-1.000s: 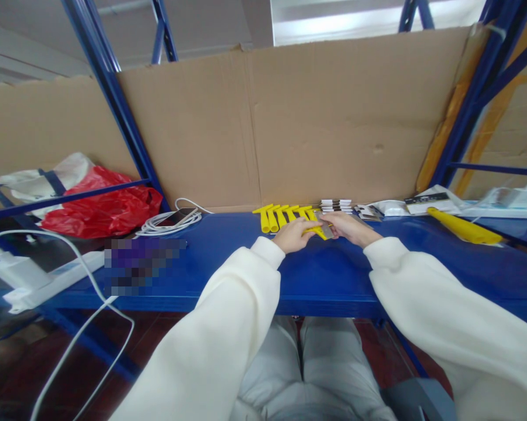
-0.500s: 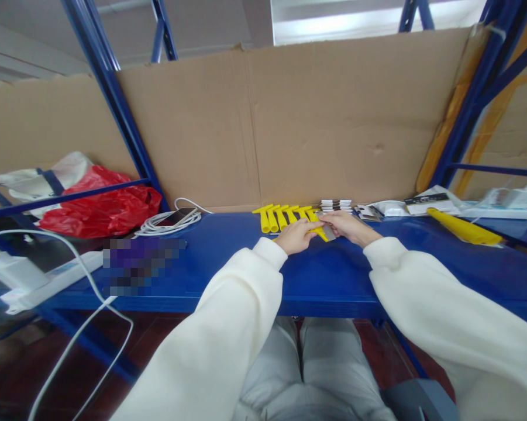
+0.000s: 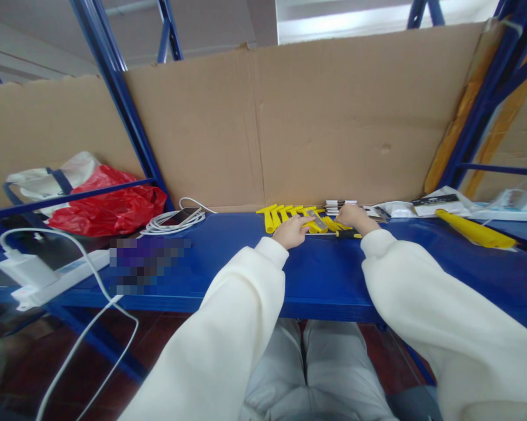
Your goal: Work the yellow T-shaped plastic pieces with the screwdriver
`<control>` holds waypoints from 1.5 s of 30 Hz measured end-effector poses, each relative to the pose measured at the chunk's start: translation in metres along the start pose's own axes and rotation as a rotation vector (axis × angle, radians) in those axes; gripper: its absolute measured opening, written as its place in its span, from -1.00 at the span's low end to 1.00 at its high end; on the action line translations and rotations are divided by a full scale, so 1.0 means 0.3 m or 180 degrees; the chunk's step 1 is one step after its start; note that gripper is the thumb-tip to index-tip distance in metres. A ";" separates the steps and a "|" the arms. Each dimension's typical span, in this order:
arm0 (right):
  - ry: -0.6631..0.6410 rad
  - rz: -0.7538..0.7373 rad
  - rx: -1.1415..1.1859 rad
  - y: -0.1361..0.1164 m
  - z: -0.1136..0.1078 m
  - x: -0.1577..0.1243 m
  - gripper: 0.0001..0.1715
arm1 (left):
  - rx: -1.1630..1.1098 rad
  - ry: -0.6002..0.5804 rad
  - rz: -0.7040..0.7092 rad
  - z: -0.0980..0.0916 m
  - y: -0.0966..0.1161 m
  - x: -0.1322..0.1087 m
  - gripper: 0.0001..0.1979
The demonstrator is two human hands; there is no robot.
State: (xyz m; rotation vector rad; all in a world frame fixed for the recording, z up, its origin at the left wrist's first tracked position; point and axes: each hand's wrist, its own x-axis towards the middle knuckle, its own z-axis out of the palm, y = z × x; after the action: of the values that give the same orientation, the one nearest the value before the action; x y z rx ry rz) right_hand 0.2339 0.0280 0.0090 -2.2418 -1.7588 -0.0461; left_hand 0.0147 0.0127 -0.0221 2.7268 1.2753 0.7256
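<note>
Several yellow T-shaped scrapers (image 3: 269, 221) lie in a row on the blue shelf, close to the cardboard. My left hand (image 3: 292, 231) is closed at the row's front edge, with a small grey metal plate (image 3: 318, 222) at its fingertips. To the right, my right hand (image 3: 353, 216) reaches over small yellow pieces (image 3: 332, 224), its fingers bent down; what they grip, if anything, is too small to tell. A black and yellow tool (image 3: 348, 233) lies just in front of it. Behind sits a stack of white and black packets (image 3: 337, 206).
A coiled white cable (image 3: 174, 222) and a phone lie left of the row. Further left are a red plastic bag (image 3: 109, 202) and a power strip (image 3: 64, 280). A yellow wrapped object (image 3: 474, 229) lies at the right, and a cardboard sheet (image 3: 333, 117) stands behind.
My right hand has left the grey plate and moved right to the small yellow pieces. My left hand stays with the plate. The view has shifted slightly.
</note>
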 end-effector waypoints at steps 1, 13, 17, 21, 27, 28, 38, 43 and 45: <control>0.0015 0.0093 -0.0142 -0.001 0.003 -0.005 -0.59 | 0.0000 -0.0009 0.0001 -0.001 0.000 0.000 -0.54; 0.0101 0.0365 -0.0230 0.098 0.035 -0.032 -0.39 | -0.0048 -0.0037 -0.0018 -0.005 0.006 -0.004 -0.54; -0.0013 0.0338 -0.0143 0.094 0.041 -0.023 -0.36 | -0.0019 -0.0081 -0.0018 -0.009 0.013 -0.007 -0.53; -0.0009 0.0302 -0.0144 0.095 0.044 -0.020 -0.38 | -0.0040 -0.0049 -0.0021 -0.006 0.011 -0.007 -0.55; -0.0055 0.0194 -0.0025 0.116 0.057 0.002 -0.50 | -0.0045 -0.0010 0.0040 0.003 0.000 -0.004 -0.56; -0.0088 0.0157 -0.0017 0.118 0.059 0.007 -0.54 | -0.0037 -0.0013 0.0034 0.003 0.001 -0.004 -0.55; -0.0245 0.0034 0.0219 0.124 0.054 0.010 -0.80 | -0.0024 -0.0037 0.0037 -0.001 0.006 -0.007 -0.53; -0.0194 0.0132 0.0439 0.124 0.057 0.006 -0.81 | -0.0031 -0.0003 0.0052 0.002 0.006 -0.007 -0.53; -0.0153 0.0195 0.0393 0.121 0.060 0.009 -0.76 | -0.0013 -0.0018 0.0051 -0.001 0.008 -0.008 -0.52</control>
State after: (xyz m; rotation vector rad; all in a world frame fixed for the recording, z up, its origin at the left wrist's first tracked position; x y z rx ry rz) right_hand 0.2664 0.0274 -0.0152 -2.2233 -1.6673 0.1268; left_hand 0.0151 0.0093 -0.0222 2.7370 1.2508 0.7203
